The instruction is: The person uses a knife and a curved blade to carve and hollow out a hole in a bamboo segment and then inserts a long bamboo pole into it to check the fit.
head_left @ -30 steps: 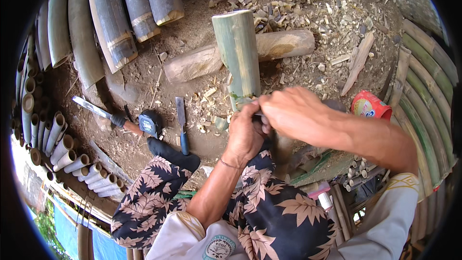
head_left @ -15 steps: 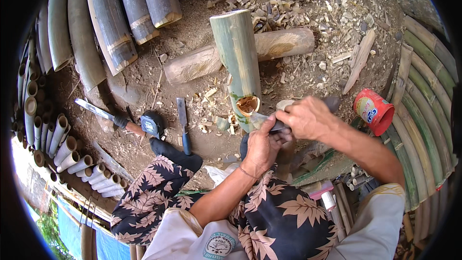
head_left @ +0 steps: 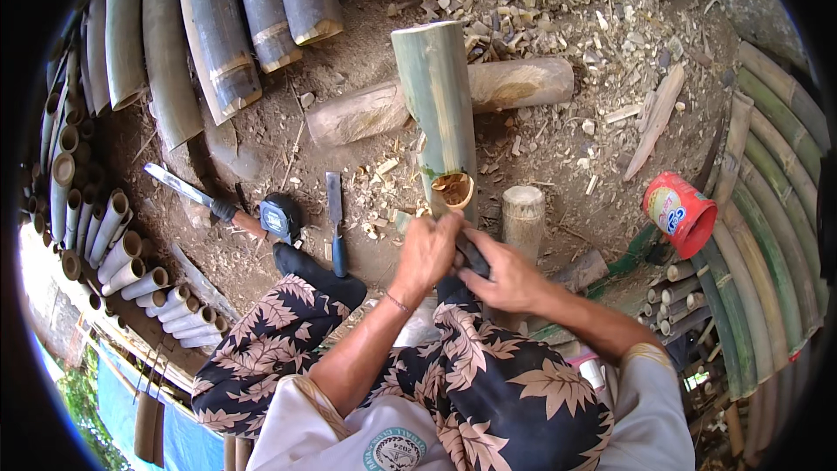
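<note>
A thick green bamboo tube points away from me, propped across a pale log. Near its closer end a rough hole is cut, brown inside. Just below that hole, my left hand is closed, and what its fingers hold is hidden. Against it, my right hand grips a dark tool handle; the rest of this tool is mostly covered by my hands. My knees, in dark leaf-patterned cloth, are bent beneath my arms.
Left of my hands lie a chisel, a tape measure and a long knife. To the right are a short wooden post and a red container. Wood chips litter the ground; bamboo stacks line both sides.
Both hands have come closer to my body and together; the right has moved left and down, uncovering the wooden post. The view has shifted slightly.
</note>
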A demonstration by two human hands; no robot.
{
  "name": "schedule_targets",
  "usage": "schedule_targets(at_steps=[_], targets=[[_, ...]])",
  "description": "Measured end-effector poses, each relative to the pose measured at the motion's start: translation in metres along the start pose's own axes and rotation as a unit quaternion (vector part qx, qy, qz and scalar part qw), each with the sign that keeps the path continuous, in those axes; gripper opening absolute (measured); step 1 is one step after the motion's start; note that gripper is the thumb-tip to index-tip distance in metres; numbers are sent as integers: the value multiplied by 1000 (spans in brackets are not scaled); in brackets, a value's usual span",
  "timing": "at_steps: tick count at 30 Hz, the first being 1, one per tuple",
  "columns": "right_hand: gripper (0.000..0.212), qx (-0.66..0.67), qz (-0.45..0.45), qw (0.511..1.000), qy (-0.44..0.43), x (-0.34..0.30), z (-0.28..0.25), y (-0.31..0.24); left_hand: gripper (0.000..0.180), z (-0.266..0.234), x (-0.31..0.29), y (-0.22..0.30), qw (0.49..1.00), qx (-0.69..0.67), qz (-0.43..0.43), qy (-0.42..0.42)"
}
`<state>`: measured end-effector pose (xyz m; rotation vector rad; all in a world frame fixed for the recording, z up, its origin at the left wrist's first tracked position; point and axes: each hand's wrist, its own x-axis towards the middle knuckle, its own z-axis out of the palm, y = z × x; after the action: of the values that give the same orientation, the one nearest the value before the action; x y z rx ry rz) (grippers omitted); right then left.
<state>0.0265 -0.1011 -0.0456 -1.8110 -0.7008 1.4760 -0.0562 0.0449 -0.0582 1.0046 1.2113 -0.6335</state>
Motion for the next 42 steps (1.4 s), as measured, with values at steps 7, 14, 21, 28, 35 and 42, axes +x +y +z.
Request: schedule_targets(at_steps=[7, 14, 21, 28, 35, 42], targets=[[44, -482, -82, 848, -205, 25, -97, -48, 47, 72, 15, -42, 795, -553, -24, -247], [53, -200, 67, 967, -145, 5, -27, -3, 36, 27, -3, -31, 971, -234, -5, -37], [45, -303, 1, 948, -103, -1, -47, -41, 41, 27, -17, -13, 970, -236, 33, -51], [39, -409, -42, 880, -238, 36, -92, -46, 42, 60, 3, -30, 820, -546, -53, -166], [49, -6, 118, 993, 15, 8, 20, -6, 51, -7, 8, -17, 998, 59, 21, 0], [50, -84, 54, 992, 72, -5, 15, -9, 45, 1, 16, -20, 998, 49, 28, -11]])
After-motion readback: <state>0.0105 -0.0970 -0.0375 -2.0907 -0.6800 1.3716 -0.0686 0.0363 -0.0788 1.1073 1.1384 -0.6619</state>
